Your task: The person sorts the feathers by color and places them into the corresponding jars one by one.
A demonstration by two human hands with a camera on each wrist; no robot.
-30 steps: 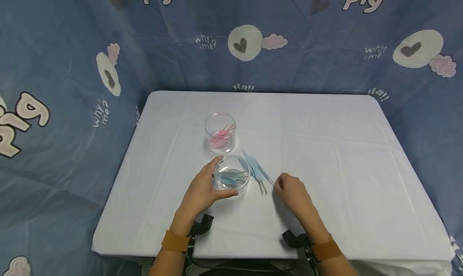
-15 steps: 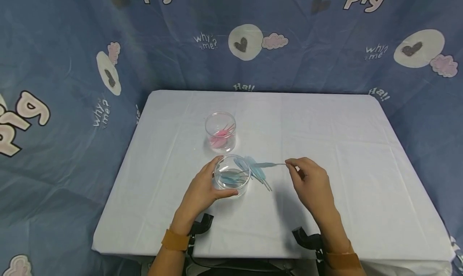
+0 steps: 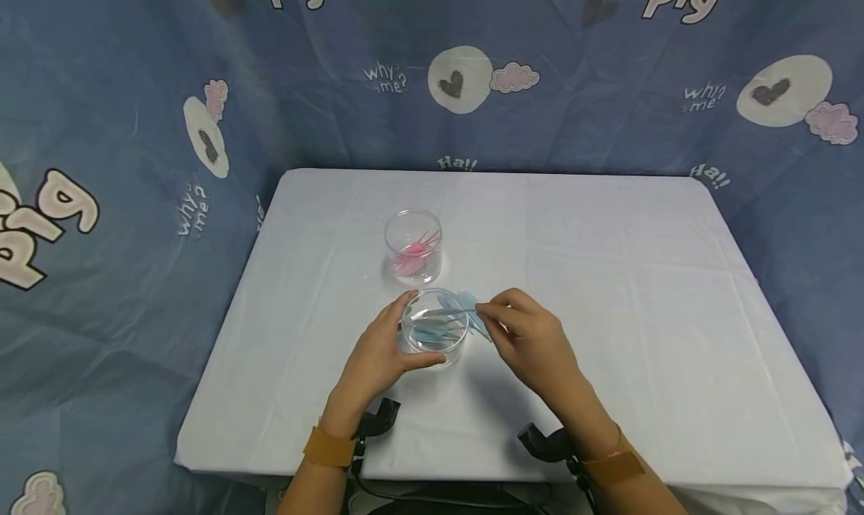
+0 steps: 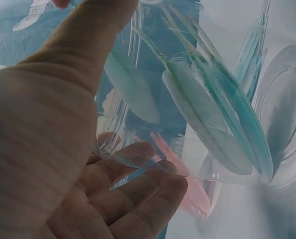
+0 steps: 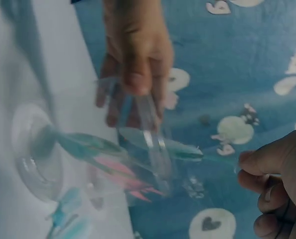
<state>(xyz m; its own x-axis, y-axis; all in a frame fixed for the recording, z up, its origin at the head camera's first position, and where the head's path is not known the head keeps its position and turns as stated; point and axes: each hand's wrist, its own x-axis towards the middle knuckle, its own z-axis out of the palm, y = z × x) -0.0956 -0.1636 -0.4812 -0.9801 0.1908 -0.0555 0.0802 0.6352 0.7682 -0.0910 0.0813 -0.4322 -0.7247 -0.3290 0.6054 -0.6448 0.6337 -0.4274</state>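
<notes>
My left hand [image 3: 378, 350] grips a clear cup [image 3: 435, 354] from its left side, thumb in front and fingers behind. Several light blue feathers [image 3: 432, 336] lie inside, seen through the wall in the left wrist view. My right hand [image 3: 536, 342] pinches another blue feather [image 5: 185, 151] by its quill end. The vane of that feather points left and reaches in over the cup's mouth. Just right of the cup, more blue feathers [image 3: 481, 324] lie on the table, partly hidden by the right hand.
Behind the gripped cup stands a second clear cup [image 3: 414, 210] with pink feathers [image 3: 413, 258] in it. Both stand on a white-covered table [image 3: 641, 312]. A blue printed curtain [image 3: 574, 125] hangs at the back and left side.
My right hand lifted one blue feather off the pile by its quill, drew it right, then brought it left over the cup. My left hand kept its hold on the cup.
</notes>
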